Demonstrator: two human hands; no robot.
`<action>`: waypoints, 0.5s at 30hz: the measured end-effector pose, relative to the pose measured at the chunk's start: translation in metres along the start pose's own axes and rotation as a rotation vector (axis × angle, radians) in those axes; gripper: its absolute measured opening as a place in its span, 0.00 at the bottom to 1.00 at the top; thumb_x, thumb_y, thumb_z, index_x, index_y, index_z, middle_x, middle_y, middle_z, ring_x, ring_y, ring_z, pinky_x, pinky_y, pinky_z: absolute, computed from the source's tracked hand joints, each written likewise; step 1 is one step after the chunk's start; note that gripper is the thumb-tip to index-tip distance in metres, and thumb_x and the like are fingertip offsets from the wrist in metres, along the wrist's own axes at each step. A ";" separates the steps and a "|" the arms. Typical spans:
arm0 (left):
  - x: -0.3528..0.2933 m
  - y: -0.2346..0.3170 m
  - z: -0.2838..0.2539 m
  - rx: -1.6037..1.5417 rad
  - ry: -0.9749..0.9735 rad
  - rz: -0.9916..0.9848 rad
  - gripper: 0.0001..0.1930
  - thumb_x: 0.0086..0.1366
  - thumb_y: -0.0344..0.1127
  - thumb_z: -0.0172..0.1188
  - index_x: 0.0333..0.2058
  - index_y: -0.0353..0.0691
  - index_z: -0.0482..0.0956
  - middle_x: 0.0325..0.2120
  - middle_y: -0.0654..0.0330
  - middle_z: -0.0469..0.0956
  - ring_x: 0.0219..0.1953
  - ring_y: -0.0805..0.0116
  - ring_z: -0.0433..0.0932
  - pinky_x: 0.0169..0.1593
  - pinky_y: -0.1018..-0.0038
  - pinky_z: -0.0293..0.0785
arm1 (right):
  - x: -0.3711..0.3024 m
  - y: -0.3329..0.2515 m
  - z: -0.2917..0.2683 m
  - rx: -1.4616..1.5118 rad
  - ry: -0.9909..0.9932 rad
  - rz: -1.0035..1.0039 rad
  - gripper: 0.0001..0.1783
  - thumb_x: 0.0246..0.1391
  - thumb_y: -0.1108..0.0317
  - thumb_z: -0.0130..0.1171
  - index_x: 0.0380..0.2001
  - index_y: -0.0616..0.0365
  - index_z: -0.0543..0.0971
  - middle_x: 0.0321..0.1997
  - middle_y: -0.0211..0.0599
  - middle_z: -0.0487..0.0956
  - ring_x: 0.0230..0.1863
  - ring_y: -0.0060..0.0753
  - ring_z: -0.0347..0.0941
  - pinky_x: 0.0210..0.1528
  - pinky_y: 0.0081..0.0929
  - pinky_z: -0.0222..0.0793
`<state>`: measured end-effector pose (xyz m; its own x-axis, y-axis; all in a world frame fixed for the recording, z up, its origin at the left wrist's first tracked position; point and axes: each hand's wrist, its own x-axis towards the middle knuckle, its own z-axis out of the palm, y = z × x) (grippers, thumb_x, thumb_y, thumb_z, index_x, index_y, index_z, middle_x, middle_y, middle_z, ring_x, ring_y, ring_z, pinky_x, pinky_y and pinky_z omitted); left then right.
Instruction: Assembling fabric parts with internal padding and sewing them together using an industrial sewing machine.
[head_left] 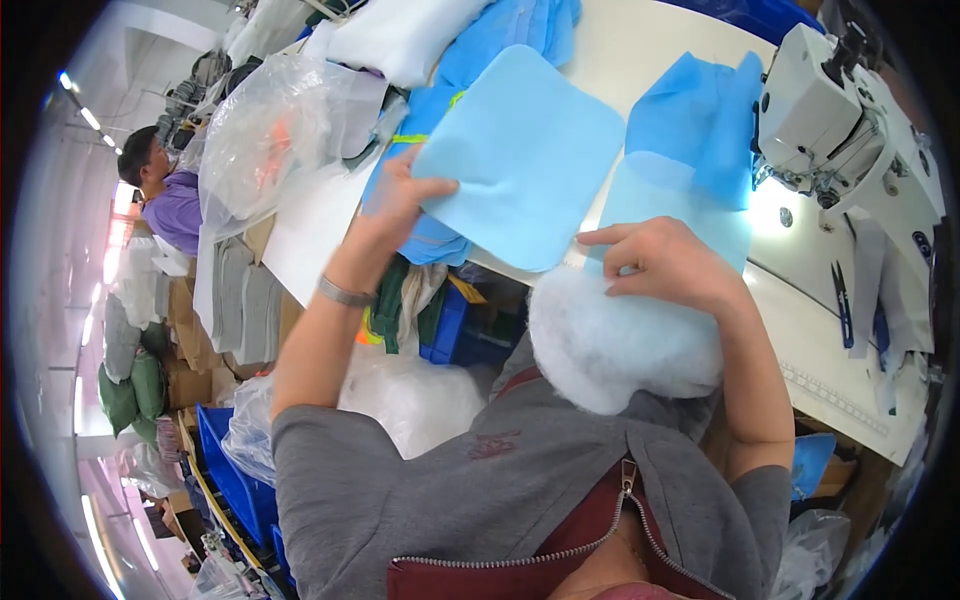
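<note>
Here, left fingers [438, 187] pinch blue panel [525, 150]; right fingers [603, 236] at white padding [615, 350], grip unclear.

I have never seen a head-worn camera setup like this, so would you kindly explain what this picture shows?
Gladly. A wide fisheye camera on the person's head looks down, so straight edges bend near the rim. There is no robot, only two bare hands. The left hand holds a light blue, round-cornered fabric panel by its left edge. The right hand is over a fluffy white sheet of padding; whether it grips anything is unclear. On the white tabletop, at right, stand a white sewing machine and, lying nearer, small dark scissors. A brighter blue fabric piece lies left of the machine.
</note>
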<state>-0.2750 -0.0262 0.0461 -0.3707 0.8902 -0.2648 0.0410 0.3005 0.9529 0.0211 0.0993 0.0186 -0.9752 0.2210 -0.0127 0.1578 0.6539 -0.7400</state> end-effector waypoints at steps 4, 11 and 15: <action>0.011 0.064 -0.031 0.055 -0.170 -0.068 0.27 0.50 0.22 0.61 0.52 0.34 0.70 0.42 0.61 0.77 0.42 0.71 0.76 0.50 0.74 0.71 | -0.004 0.004 -0.015 0.071 -0.045 0.077 0.08 0.38 0.68 0.62 0.17 0.58 0.74 0.45 0.29 0.81 0.34 0.37 0.75 0.34 0.31 0.68; 0.107 0.123 -0.008 1.466 -0.449 0.003 0.23 0.44 0.29 0.57 0.44 0.39 0.79 0.43 0.59 0.76 0.42 0.68 0.73 0.49 0.79 0.68 | -0.004 0.014 -0.017 0.043 -0.071 0.141 0.08 0.38 0.67 0.63 0.17 0.58 0.74 0.43 0.31 0.81 0.34 0.37 0.75 0.34 0.31 0.68; 0.170 0.093 0.023 1.691 -0.856 0.823 0.19 0.51 0.25 0.47 0.41 0.38 0.80 0.36 0.54 0.78 0.41 0.58 0.74 0.47 0.70 0.71 | -0.004 0.018 -0.015 0.150 -0.058 0.105 0.08 0.37 0.69 0.64 0.17 0.58 0.75 0.44 0.30 0.81 0.32 0.38 0.75 0.33 0.31 0.68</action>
<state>-0.3132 0.1611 0.0867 0.5883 0.7009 -0.4032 0.7484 -0.6609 -0.0569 0.0301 0.1208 0.0158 -0.9625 0.2374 -0.1311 0.2388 0.5131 -0.8245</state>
